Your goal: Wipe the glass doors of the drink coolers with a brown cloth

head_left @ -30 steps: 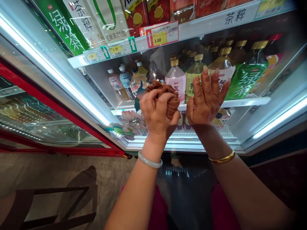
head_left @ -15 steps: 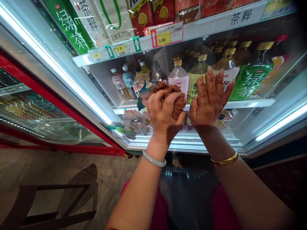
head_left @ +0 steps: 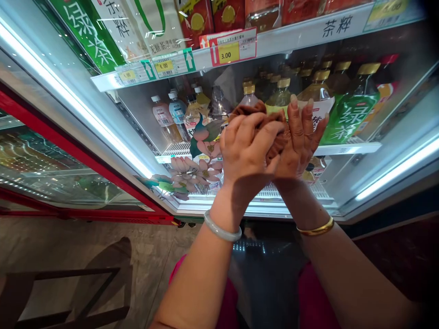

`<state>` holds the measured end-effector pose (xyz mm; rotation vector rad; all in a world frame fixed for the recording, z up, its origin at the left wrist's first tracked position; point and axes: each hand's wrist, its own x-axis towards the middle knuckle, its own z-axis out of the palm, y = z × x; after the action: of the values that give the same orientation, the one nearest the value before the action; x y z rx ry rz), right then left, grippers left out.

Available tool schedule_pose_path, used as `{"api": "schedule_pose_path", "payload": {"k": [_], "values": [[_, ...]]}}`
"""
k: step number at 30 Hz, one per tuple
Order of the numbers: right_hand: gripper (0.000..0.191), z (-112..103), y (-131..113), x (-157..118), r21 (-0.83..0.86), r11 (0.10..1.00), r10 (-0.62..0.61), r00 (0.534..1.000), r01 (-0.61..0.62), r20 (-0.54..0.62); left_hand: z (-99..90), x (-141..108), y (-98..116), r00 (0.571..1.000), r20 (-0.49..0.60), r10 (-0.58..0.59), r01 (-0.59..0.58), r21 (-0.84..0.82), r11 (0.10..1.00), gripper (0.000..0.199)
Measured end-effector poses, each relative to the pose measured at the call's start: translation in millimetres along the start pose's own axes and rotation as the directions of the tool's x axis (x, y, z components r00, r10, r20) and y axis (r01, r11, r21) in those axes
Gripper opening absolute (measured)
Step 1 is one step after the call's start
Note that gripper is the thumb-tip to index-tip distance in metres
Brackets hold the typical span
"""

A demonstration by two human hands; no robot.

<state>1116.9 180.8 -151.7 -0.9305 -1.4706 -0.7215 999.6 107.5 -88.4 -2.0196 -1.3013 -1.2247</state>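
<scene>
My left hand (head_left: pixel 248 153) is closed round a bunched brown cloth (head_left: pixel 254 109) in front of the glass door of a lit drinks fridge. Its fingers press the cloth forward, and the thumb side overlaps the edge of my right hand. My right hand (head_left: pixel 298 141) is raised with its fingers stretched out, seemingly flat against the glass. Nothing shows in it. Just left of the cloth, a flower decal (head_left: pixel 197 173) with pink petals and green leaves is on the glass. Part of the cloth is hidden behind my left fingers.
Behind the glass stand several bottles, among them a green tea bottle (head_left: pixel 358 107). A shelf edge (head_left: pixel 290 41) carries price tags. A red-framed fridge (head_left: pixel 85 151) is at the left, and a dark stool (head_left: pixel 65 292) stands on the floor.
My left hand has moved right and slightly up with the cloth, closing the gap to my right hand. The right hand stays flat. The view has shifted slightly.
</scene>
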Motion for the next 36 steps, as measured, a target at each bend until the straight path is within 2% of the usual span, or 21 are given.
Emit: {"api": "schedule_pose_path", "payload": {"k": [4, 8, 14, 18, 20, 24, 28, 32, 34, 36], "values": [[0.055, 4, 3, -2, -0.011, 0.999, -0.035, 0.999, 0.035, -0.031, 6.8, -9, 8, 0.999, -0.005, -0.045, 0.045, -0.006, 0.999, 0.032], [0.056, 3, 5, -2, 0.003, 0.999, -0.049, 0.998, 0.049, -0.048, 3.5, -12, 2, 0.998, -0.023, -0.066, 0.066, 0.005, 0.998, 0.029], [0.057, -11, -9, 4, 0.157, 0.987, -0.030, 0.999, 0.034, -0.029, 4.5, -13, -8, 0.972, -0.229, -0.051, 0.061, 0.036, 0.997, 0.032], [0.065, -17, -25, 10, 0.340, 0.930, -0.126, 0.990, 0.140, -0.061, 6.6, -7, -11, 0.944, -0.322, -0.078, 0.070, -0.037, 0.997, 0.035], [0.068, -21, -30, 14, 0.411, 0.895, -0.183, 0.983, 0.171, -0.010, 5.4, -3, -11, 0.943, -0.312, -0.116, 0.097, -0.074, 0.993, 0.033], [0.069, -29, -36, 23, 0.522, 0.844, -0.225, 0.964, 0.121, 0.141, -0.1, 0, -12, 0.953, -0.266, -0.142, 0.113, -0.123, 0.986, 0.031], [0.076, -33, -43, 27, 0.594, 0.802, -0.231, 0.949, 0.062, 0.213, -9.8, -3, -24, 0.971, -0.219, -0.099, 0.049, -0.220, 0.974, 0.041], [0.079, -27, -51, 23, 0.564, 0.824, -0.223, 0.945, 0.053, 0.238, -22.7, -8, -38, 0.997, -0.083, -0.001, -0.026, -0.332, 0.943, 0.059], [0.072, -20, -54, 16, 0.521, 0.852, -0.184, 0.961, 0.052, 0.205, -25.7, -12, -38, 0.999, -0.045, -0.007, -0.010, -0.358, 0.934, 0.066], [0.062, -13, -57, 7, 0.479, 0.878, -0.122, 0.975, 0.019, 0.185, -24.8, -18, -33, 0.999, -0.034, -0.038, 0.025, -0.307, 0.951, 0.068]]}}
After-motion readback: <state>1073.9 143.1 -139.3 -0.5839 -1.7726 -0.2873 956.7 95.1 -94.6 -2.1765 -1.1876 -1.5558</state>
